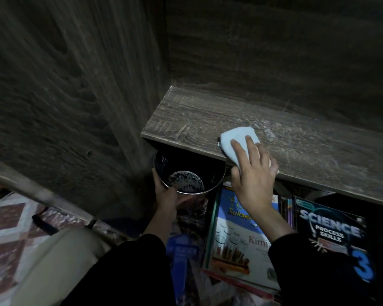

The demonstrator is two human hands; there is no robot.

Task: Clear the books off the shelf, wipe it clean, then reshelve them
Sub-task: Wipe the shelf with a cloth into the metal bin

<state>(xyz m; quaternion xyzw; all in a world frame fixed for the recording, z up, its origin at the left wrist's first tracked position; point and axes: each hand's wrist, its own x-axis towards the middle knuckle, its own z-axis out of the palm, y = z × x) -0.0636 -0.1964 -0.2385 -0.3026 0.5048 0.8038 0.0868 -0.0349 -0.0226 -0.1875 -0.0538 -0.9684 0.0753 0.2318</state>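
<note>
light dim | dark wood-grain side panel (64,85) left | patterned rug (7,228) lower left | beige cushion (60,261) beside it

Under the fingers of the right hand (255,180), the cloth (237,138) looks soft, the shelf (186,120) matt, scratched wood grain. The left hand (166,197) grips a glossy, metal-rimmed pot (186,182).

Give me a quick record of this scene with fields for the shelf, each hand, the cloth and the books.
shelf: bare of books, dusty streaks
right hand: presses white cloth flat at the shelf's front edge
left hand: grips rim of dark bin below that edge
books: lying below the shelf, covers up
stage: wiping, not yet reshelved
</note>
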